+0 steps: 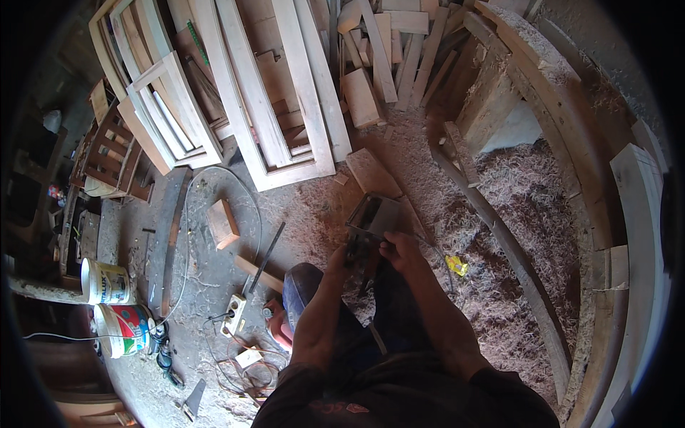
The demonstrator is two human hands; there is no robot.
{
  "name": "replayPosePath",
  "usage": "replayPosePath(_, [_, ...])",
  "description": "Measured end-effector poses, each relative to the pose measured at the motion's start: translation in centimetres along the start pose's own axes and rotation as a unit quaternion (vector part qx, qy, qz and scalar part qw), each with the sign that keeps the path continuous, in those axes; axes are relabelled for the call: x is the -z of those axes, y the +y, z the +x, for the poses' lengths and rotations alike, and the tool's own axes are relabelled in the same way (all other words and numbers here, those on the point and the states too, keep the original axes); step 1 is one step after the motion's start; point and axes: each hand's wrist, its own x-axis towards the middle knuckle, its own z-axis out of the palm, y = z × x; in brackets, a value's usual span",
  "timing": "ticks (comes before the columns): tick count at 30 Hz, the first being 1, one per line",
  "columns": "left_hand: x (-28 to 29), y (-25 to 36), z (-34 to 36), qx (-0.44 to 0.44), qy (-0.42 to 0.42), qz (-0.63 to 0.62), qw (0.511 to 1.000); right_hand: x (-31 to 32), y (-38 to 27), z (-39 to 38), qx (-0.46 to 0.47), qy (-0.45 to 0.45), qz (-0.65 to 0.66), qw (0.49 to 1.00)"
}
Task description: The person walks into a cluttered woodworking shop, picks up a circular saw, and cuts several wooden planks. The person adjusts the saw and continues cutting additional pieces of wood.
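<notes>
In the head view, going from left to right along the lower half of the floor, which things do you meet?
White bucket → power strip → dark power tool held in both hands → small yellow scrap on the shavings → long curved wooden piece.

Bare floor lay open left of the tool (371, 225), broken only by a wood block (222, 222), a cable (187, 235) and a power strip (233, 314); stacked frames (285, 107) closed the far side, curved beams (514, 250) the right.

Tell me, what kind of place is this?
Most likely a woodworking shop. Wooden frames lean in stacks, wood shavings cover the floor, and both hands hold a dark power tool.
</notes>
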Motion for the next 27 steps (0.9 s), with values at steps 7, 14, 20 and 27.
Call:
replayPosePath(7, [-0.7, 6.7, 1.2, -0.020, 0.133, 0.105, 0.985, -1.7, 2.6, -0.6, -0.015, -0.055, -0.027, 0.998])
replayPosePath(14, [-0.6, 7.2, -0.4, -0.071, 0.160, 0.103, 0.979, -3.3, 5.9, -3.0, -0.015, -0.104, -0.062, 0.993])
replayPosePath(20, [0.3, 8.4, -0.3, -0.029, 0.191, 0.156, 0.969, -4.7, 8.2, -3.6, -0.029, -0.068, -0.101, 0.992])
replayPosePath(27, [4.9, 9.9, -1.9, 0.000, 0.094, 0.110, 0.990, -6.2, 13.8, -4.1, -0.066, -0.099, -0.149, 0.982])
